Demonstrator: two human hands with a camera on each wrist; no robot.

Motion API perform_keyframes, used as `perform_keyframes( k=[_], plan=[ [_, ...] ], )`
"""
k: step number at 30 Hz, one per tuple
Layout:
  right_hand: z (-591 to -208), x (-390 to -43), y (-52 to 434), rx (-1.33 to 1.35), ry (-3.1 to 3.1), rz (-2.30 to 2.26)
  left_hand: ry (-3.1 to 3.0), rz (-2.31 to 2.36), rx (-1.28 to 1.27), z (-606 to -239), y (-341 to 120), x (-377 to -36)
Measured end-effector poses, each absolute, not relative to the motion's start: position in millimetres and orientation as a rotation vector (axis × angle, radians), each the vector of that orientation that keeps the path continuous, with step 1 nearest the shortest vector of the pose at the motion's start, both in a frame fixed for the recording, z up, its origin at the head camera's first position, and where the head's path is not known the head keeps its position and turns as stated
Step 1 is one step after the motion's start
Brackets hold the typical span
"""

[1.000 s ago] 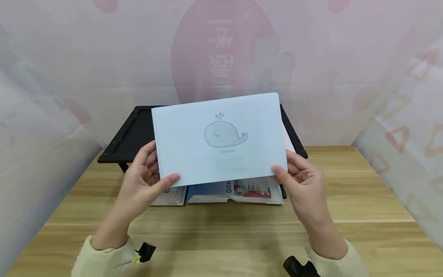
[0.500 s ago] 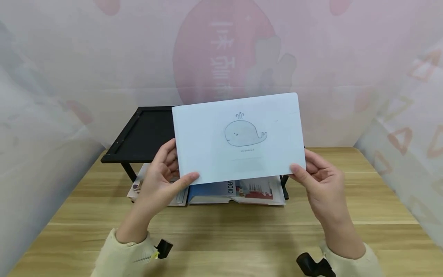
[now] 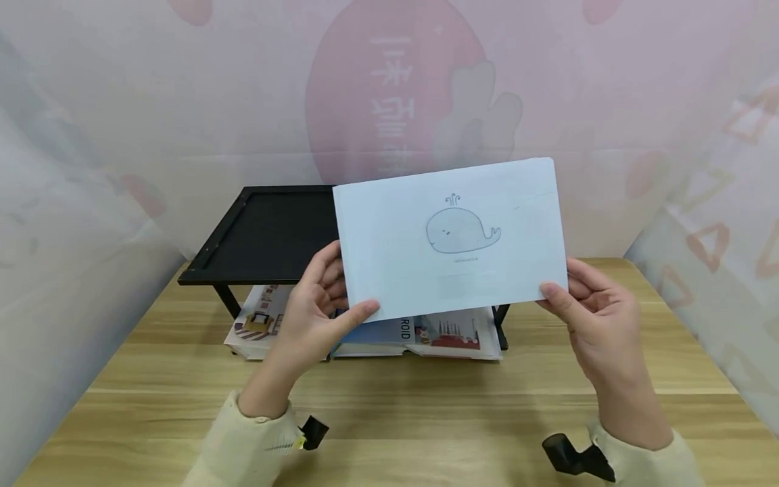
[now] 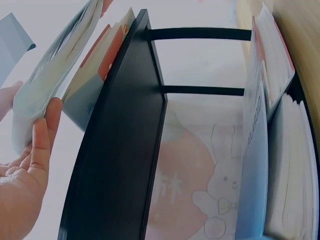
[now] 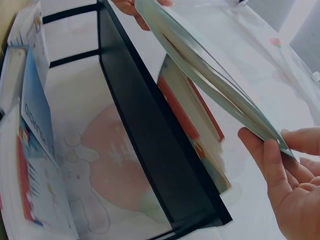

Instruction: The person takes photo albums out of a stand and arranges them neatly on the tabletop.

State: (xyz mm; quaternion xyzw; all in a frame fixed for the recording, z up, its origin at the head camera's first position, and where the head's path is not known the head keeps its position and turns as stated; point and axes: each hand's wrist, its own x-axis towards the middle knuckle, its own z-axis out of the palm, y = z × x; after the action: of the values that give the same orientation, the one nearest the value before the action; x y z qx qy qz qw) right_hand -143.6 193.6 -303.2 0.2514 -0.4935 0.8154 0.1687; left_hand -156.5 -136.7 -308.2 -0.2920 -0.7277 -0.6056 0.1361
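A thin book (image 3: 389, 250) with a white cover and a line drawing of a whale is held up in the air, its cover towards the head camera and slightly tilted. My left hand (image 3: 312, 318) grips its lower left corner, thumb on the front and fingers behind. At the lower right corner my right hand (image 3: 602, 318) pinches it the same way. Both wrist views show the book edge-on, its pages (image 5: 225, 90) slightly parted. Behind it stands a black two-tier shelf (image 3: 274, 233), partly hidden in the head view.
More books (image 4: 92, 70) lie on the shelf's top, hidden behind the held book in the head view. Under the shelf sit an illustrated book (image 3: 258, 321), a blue book (image 3: 377, 333) and another with a red picture (image 3: 453, 330). The wooden table (image 3: 414, 419) meets printed cloth walls (image 3: 243, 88).
Both hands have carried the book to the right, uncovering more of the shelf's left side and the illustrated book under it. The grip looks the same.
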Motion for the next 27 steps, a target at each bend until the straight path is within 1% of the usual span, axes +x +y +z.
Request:
perform_keyframes(
  k=[16,23,27],
  plan=[
    [-299.7,-142.3,222.0,0.763,-1.392,2.283,-2.098,-1.75,-0.855,-304.6,-110.1,-150.1],
    [-297.3,-143.5,235.3,0.894,-1.258,2.343,-2.084,-1.755,-0.887,-301.6,-97.2,-153.3],
    [-295.8,-142.0,243.9,0.871,-1.234,2.347,-2.079,-1.788,-0.898,-301.4,-88.8,-155.8]
  ],
)
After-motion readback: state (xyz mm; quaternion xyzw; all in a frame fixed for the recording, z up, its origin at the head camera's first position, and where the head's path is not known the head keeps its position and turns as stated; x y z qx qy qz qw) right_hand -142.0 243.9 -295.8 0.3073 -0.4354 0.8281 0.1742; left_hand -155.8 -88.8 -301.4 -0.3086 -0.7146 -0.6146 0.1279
